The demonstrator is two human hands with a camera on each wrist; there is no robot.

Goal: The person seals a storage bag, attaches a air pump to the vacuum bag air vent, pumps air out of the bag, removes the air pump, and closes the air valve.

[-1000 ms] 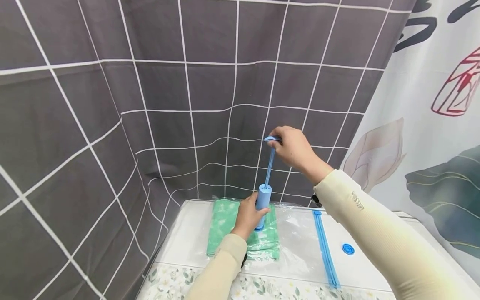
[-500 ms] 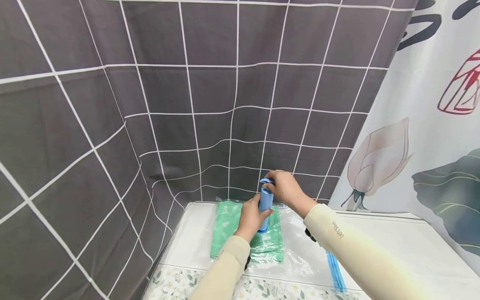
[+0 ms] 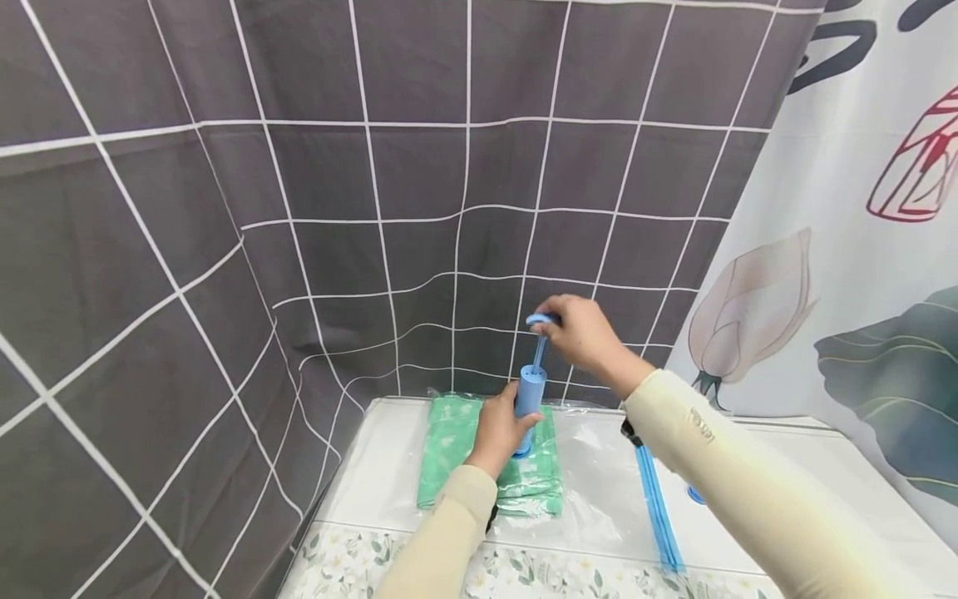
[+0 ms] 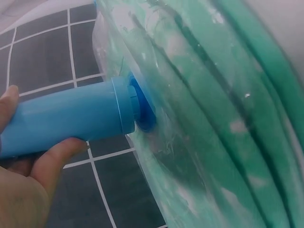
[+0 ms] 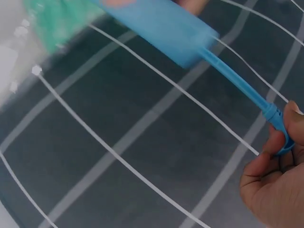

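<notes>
Observation: the left hand (image 3: 496,428) was curled round the barrel of the blue plastic cylindrical hand pump (image 3: 528,398), holding it upright with its foot seated on the round blue valve (image 4: 142,109) of the clear plastic vacuum storage bag (image 3: 599,482). The left wrist view showed the pump's collar pressed against that valve with the bag film puckered round it. The right hand (image 3: 587,337) pinched the small blue loop handle (image 3: 540,319) at the top of the thin blue plunger rod (image 3: 537,353); the rod stood partly drawn out of the barrel, handle above the cylinder top. Inside the bag lay a folded green cloth (image 3: 456,445), directly beneath and beside the pump; the film already clung in creases over the folds. The bag lay flat on the white desk (image 3: 374,482), its blue zip seal strip (image 3: 653,507) running along the right, partly under the right sleeve. A small blue round cap (image 3: 694,496) lay on the desk just beyond the seal, mostly hidden by the forearm. Grey fabric with a white grid (image 3: 224,208) hung behind. Judgement: the step in hand was pumping air out, caught mid-stroke; direction of stroke not determinable from this instant alone. The next move called for a straight axial stroke with the barrel kept square on the valve, since any tilt would likely break the seal.
</notes>
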